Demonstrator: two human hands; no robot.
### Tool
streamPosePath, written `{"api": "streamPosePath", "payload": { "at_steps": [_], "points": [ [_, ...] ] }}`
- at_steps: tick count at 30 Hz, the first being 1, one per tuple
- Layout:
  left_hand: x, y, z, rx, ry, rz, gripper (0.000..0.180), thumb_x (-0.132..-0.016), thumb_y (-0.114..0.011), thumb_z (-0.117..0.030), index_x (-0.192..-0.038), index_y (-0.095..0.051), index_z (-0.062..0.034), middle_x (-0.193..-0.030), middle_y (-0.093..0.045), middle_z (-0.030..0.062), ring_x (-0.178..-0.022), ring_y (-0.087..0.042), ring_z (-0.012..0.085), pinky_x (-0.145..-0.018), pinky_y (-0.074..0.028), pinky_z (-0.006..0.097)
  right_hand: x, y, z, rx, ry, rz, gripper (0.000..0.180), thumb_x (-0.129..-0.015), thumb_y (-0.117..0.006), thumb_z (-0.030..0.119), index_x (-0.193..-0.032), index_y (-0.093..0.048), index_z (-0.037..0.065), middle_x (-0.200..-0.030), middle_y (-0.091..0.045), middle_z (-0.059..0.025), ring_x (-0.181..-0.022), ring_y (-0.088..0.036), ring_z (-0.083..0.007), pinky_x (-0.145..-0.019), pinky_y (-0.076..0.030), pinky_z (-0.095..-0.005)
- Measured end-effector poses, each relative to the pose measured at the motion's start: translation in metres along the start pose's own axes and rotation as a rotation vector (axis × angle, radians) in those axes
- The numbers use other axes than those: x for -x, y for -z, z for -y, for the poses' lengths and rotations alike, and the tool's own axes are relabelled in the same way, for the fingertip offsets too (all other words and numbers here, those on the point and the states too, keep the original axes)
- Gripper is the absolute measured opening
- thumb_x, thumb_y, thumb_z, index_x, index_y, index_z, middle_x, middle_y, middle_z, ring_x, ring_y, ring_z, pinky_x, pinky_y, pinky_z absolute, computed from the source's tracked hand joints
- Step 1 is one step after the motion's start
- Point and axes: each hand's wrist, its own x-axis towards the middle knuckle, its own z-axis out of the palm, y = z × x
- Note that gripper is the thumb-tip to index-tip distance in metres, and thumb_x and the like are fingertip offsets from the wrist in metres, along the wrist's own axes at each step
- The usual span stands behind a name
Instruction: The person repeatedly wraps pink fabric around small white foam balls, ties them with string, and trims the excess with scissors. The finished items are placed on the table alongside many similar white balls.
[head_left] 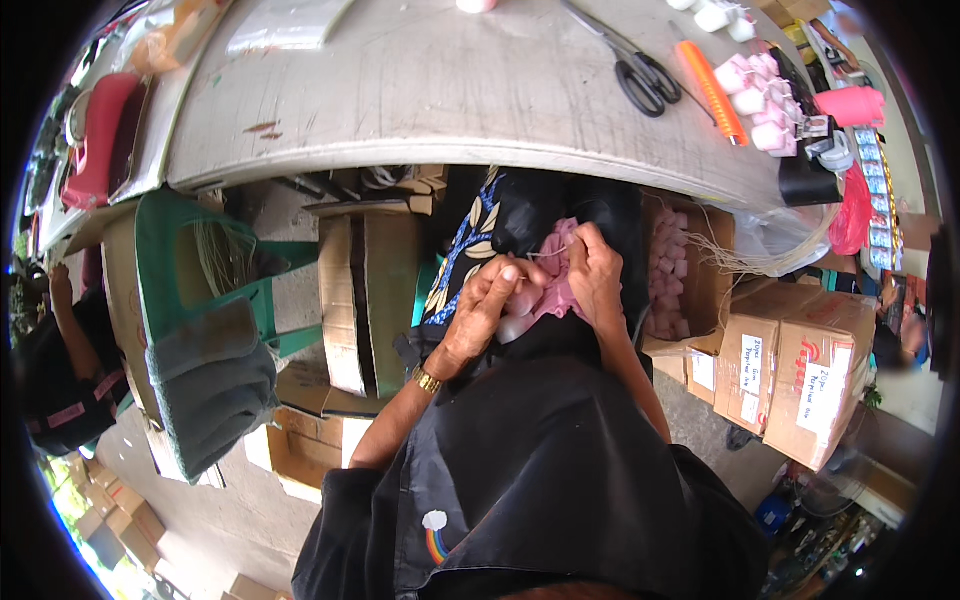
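Note:
Both of my hands work close together over my lap, above a bunched pink cloth. My left hand, with a gold-coloured watch at the wrist, is closed, thumb and forefinger pinched by a small pale pink candle. Another pale candle rests in the lap just below it. A thin white string runs between the hands. My right hand is pinched closed at the string's other end, over the cloth. The fingertips are partly hidden.
Ahead is a grey table with scissors, an orange cutter and pink-white candles. At my right, an open carton holds pink candles and trailing strings, near closed cartons. A green chair stands left.

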Motion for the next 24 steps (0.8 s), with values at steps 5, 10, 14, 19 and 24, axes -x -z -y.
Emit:
{"api": "streamPosePath", "payload": {
  "at_steps": [5,10,14,19,24],
  "points": [
    [0.005,-0.006,-0.018,-0.608,-0.172,0.057,0.022,-0.099,-0.055,-0.021,-0.108,-0.063,-0.0023,-0.134,-0.052,0.0175,-0.123,-0.052,0.0281,-0.105,-0.039,0.04,0.014,0.021,0.003,-0.053,0.295,-0.256,0.01,-0.094,-0.053,0.006,-0.098,-0.061,0.002,-0.091,-0.063,-0.0179,-0.077,-0.063,-0.0373,-0.067,-0.051,-0.0406],
    [0.021,-0.016,-0.035,-1.202,-0.255,0.067,0.033,-0.084,-0.07,-0.011,-0.116,-0.062,-0.0046,-0.126,-0.054,0.0199,-0.114,-0.056,0.0394,-0.106,-0.039,0.048,0.027,0.021,0.011,-0.075,0.25,-0.158,0.009,-0.09,-0.056,0.002,-0.096,-0.063,0.001,-0.088,-0.063,-0.0162,-0.075,-0.065,-0.031,-0.065,-0.051,-0.0349],
    [0.018,-0.014,-0.04,-1.273,-0.212,0.076,0.035,-0.083,-0.07,-0.012,-0.116,-0.061,-0.004,-0.119,-0.057,0.0195,-0.11,-0.057,0.0392,-0.102,-0.043,0.048,0.034,0.02,0.026,-0.219,0.398,0.055,0.007,-0.088,-0.059,0.004,-0.094,-0.063,0.002,-0.087,-0.064,-0.0139,-0.076,-0.066,-0.0315,-0.065,-0.052,-0.0373],
    [0.015,-0.006,-0.052,-1.122,-0.187,0.12,0.048,-0.083,-0.068,-0.011,-0.128,-0.054,-0.0024,-0.122,-0.058,0.0197,-0.113,-0.056,0.0384,-0.098,-0.047,0.043,0.037,0.02,0.038,-0.185,0.481,0.388,0.028,-0.081,-0.065,0.007,-0.108,-0.058,0.005,-0.096,-0.059,-0.0135,-0.093,-0.061,-0.0335,-0.078,-0.05,-0.0411],
    [0.019,0.001,-0.057,-1.143,-0.131,0.196,0.055,-0.083,-0.066,-0.009,-0.134,-0.049,-0.0019,-0.125,-0.056,0.0207,-0.116,-0.055,0.0393,-0.098,-0.047,0.043,0.034,0.019,0.034,-0.194,0.531,0.409,0.036,-0.077,-0.065,0.004,-0.112,-0.056,0.004,-0.101,-0.054,-0.0159,-0.096,-0.059,-0.0357,-0.081,-0.05,-0.0414]
  ]
}}
